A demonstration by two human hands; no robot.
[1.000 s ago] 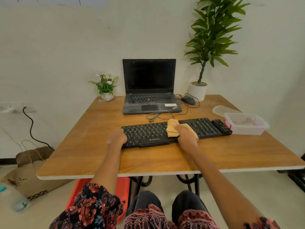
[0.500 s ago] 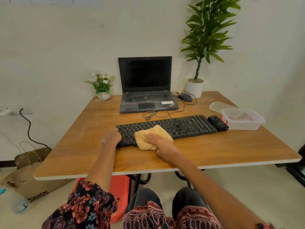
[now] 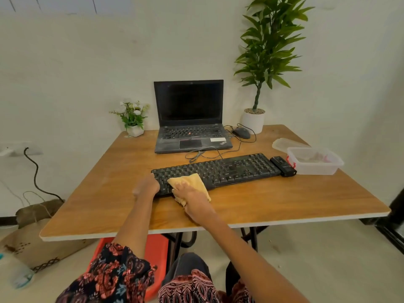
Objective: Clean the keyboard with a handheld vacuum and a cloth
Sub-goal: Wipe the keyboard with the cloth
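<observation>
1. Head view, centre of frame: right hand [image 3: 192, 199] pressing the cloth [image 3: 192, 182] onto the left end of the keyboard [image 3: 218, 171], fingers spread flat over the fabric, thumb side hidden, so pressing rather than clearly pinching.
2. Just changed: a second ago cloth and hand sat mid-board; half a second ago further left; now at the leftmost keys and spilling over the near edge onto the table [image 3: 284, 204]. One sweep from middle to left end, looking near its finish.
3. Left hand [image 3: 147, 186] at the board's left edge, fingers curled round the corner, bracing it. Same place as a second ago.
4. Meaning for the task: wiping stage well under way; right half of the keys apparently not covered in this pass, likely next.
5. Vacuum [image 3: 283, 166], small and black, lying at the keyboard's right end, touched by no hand, just beside a clear tub [image 3: 314, 162] at right of frame.
6. Writing: angled logo on the corner of the laptop [image 3: 192, 127], above centre, too small to read; white sticker beside it unreadable. Key legends blurred.
</observation>
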